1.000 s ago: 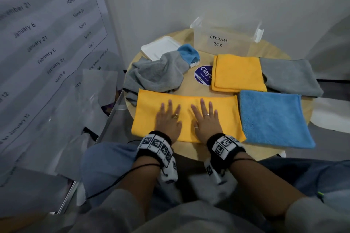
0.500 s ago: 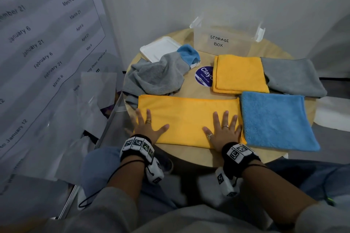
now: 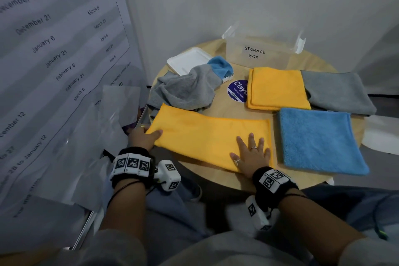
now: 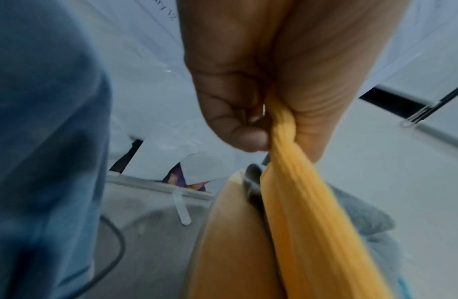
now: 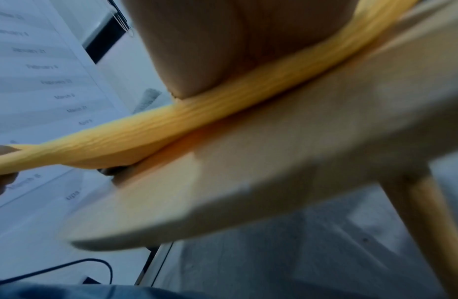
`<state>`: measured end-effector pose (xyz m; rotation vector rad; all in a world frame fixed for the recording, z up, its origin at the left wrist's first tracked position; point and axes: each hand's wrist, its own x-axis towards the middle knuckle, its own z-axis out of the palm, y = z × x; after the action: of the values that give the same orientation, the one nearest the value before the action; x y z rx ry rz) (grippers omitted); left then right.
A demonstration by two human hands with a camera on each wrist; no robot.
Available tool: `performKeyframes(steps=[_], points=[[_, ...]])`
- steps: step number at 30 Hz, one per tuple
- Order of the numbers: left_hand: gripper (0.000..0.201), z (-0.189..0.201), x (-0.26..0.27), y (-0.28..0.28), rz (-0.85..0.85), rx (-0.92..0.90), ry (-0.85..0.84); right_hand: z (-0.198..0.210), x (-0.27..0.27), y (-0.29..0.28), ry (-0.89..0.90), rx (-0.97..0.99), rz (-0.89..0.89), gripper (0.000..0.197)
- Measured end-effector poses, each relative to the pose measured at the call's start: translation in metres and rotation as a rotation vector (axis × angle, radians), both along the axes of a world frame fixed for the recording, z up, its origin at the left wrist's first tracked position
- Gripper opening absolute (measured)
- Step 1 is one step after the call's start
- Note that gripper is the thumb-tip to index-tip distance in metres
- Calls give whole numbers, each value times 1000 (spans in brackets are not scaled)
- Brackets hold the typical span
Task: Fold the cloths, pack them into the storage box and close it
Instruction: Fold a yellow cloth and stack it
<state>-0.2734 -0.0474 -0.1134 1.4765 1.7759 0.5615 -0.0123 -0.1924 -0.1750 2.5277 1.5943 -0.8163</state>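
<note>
A long half-folded yellow cloth (image 3: 207,136) lies along the near edge of the round wooden table (image 3: 233,106). My left hand (image 3: 143,136) pinches its left end, thumb on top; in the left wrist view the yellow cloth (image 4: 299,202) is bunched between thumb and curled fingers (image 4: 238,121). My right hand (image 3: 251,155) lies flat with spread fingers on the cloth's right end, which shows as a yellow band (image 5: 197,117) under the palm. A clear storage box (image 3: 259,52) stands open at the back, its white lid (image 3: 189,60) lying to the left.
A folded yellow cloth (image 3: 276,88), a folded grey cloth (image 3: 336,93) and a folded blue cloth (image 3: 317,140) lie on the right. A crumpled grey cloth (image 3: 185,90) and blue cloth (image 3: 220,67) sit at the left. A printed sheet (image 3: 54,60) hangs at the left.
Both hands slid apart from the cloth's middle. The left went to the left end and took hold of it; the right stopped flat on the right end.
</note>
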Motion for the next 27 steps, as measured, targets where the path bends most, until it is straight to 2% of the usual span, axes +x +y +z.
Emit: performKeyframes(steps=[2,4,6,8,11,14,15,18,20,21,22,23,24,27], points=[[39,13,0,-1,13,125,29,-3,5,-9,-15,-2,80,69],[32,25,11,-6,-36,176,7,-7,10,-17,-42,3,96,73],[27,32,37,-18,-173,181,-39,-8,9,-20,-53,13,78,77],[33,32,69,-34,-317,134,-83,-5,7,-18,-8,29,40,76],[45,23,117,-65,-490,14,-98,-1,13,-16,240,134,-92,57],[32,6,150,-92,-618,61,-63,4,28,-19,533,216,-249,42],[26,2,158,-100,-650,84,-72,10,32,-20,659,251,-349,42],[19,-12,167,-119,-760,90,-109,16,44,-18,935,273,-687,63],[18,-21,166,-125,-813,60,-129,19,50,-19,982,225,-726,80],[18,-25,164,-126,-822,51,-136,21,52,-19,962,212,-681,76],[18,-29,161,-127,-826,51,-143,25,51,-17,891,223,-604,63],[18,-31,159,-127,-826,58,-150,28,52,-13,765,246,-509,46],[18,-32,158,-127,-823,73,-165,28,52,-7,635,280,-432,38],[19,-31,156,-127,-823,141,-208,32,53,15,361,293,-396,48]])
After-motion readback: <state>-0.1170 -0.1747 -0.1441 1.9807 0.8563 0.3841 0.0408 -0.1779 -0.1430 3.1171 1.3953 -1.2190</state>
